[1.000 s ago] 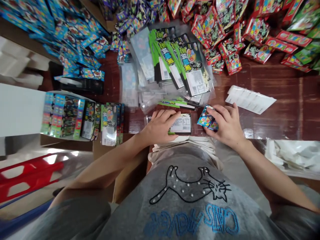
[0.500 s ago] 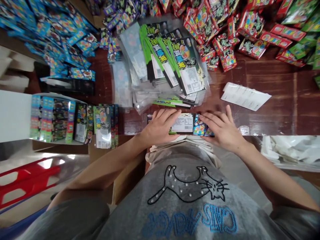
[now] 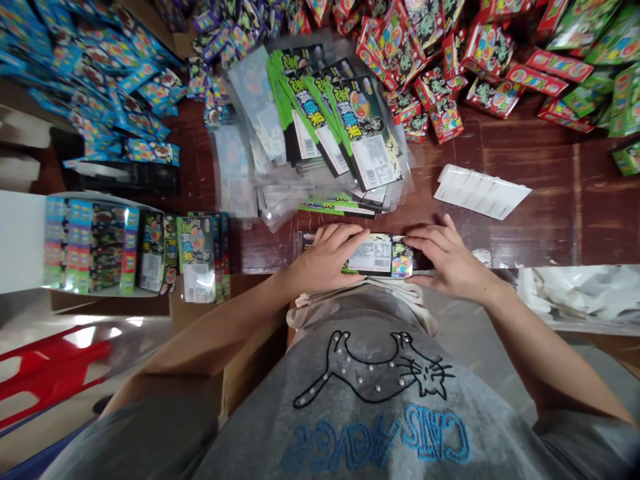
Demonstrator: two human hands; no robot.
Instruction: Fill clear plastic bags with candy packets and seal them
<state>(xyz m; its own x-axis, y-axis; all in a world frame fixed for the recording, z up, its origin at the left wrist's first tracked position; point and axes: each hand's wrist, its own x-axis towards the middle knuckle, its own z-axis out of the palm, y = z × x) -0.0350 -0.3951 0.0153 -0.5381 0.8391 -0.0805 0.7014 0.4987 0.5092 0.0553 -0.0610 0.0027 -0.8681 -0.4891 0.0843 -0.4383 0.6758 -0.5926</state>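
A flat printed candy bag (image 3: 371,255), black and green with a white barcode label, lies at the table's front edge against my shirt. My left hand (image 3: 333,257) rests over its left part, thumb and fingers closed on the bag's long edges. Small colourful candy packs (image 3: 401,257) show at the bag's right end. Around their right end curl the fingers and thumb of my right hand (image 3: 447,260), which hides part of them. Whether the packs sit fully inside the bag cannot be made out.
Behind my hands lies a pile of clear printed bags (image 3: 325,133). Blue (image 3: 130,73), purple (image 3: 240,33), red (image 3: 487,53) and green packs (image 3: 625,100) are heaped farther back. A white folded sheet (image 3: 483,192) lies right; a box of filled bags (image 3: 107,247) stands left.
My right hand has moved closer to my left hand, and less of the small candy packs shows beyond the label. The view has shifted slightly.
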